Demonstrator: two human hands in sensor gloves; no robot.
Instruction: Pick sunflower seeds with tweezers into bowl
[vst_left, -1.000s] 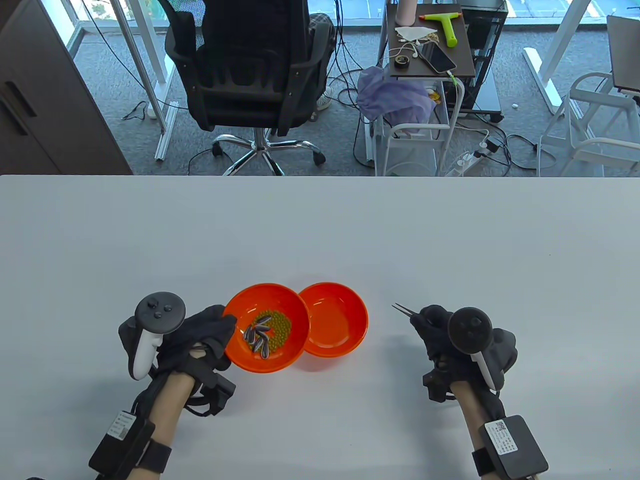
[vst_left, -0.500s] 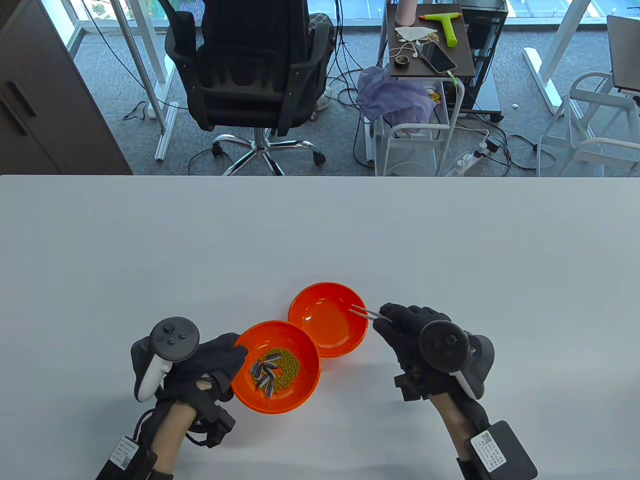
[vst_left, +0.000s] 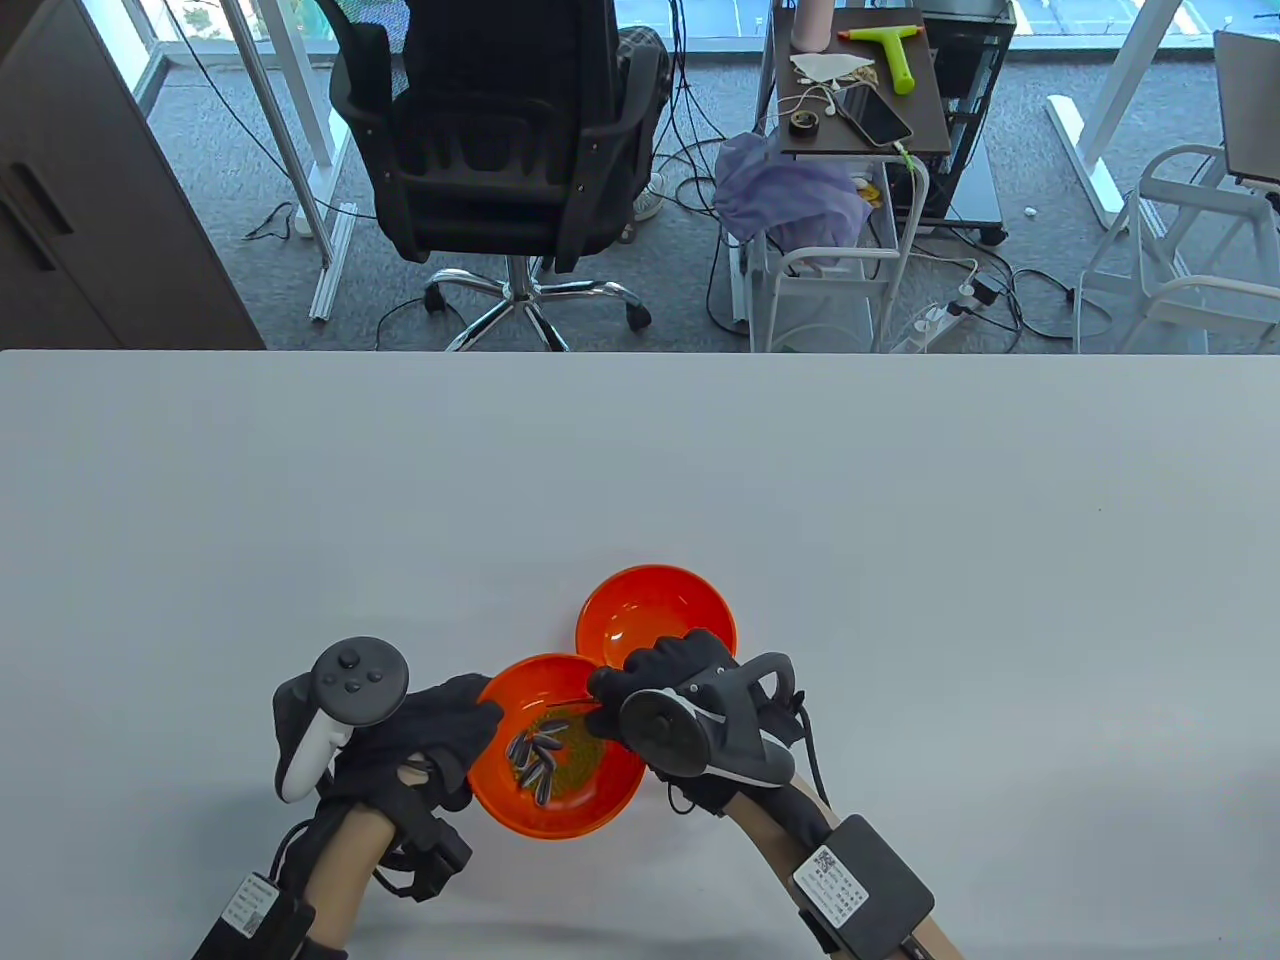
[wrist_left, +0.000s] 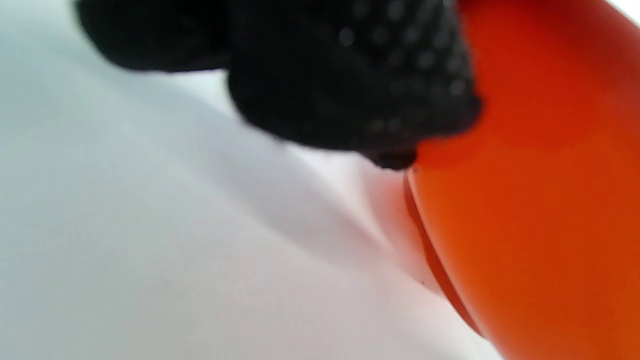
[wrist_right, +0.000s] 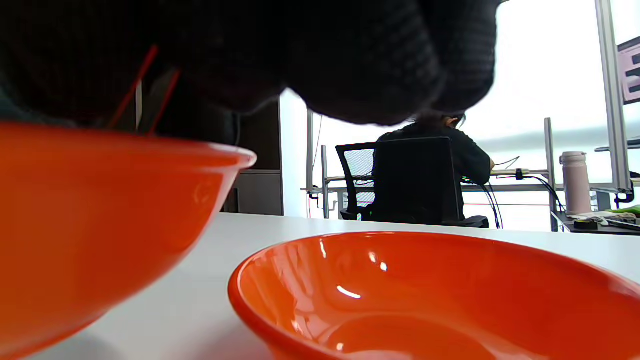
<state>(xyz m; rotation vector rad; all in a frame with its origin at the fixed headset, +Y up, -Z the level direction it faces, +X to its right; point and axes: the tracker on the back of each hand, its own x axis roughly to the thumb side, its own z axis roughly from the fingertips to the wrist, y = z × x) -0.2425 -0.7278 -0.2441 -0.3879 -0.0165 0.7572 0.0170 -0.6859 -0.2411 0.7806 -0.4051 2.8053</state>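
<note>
Orange plastic fills your table view: the near bowl (vst_left: 560, 765) holds striped sunflower seeds (vst_left: 535, 755) beside green beans (vst_left: 578, 745), touching the empty bowl (vst_left: 655, 620) behind. Your left hand (vst_left: 430, 725) grips the near bowl's rim; your right hand (vst_left: 680, 700) pinches the tweezers (vst_left: 568, 708), tips over the contents. Aim for one seed lengthwise and steady the bowl. From the left wrist, blurred fingertips (wrist_left: 350, 80) press the bowl's wall. From the right wrist, the glove hides the tweezer tips and the seeds; whether one is caught, you cannot tell.
</note>
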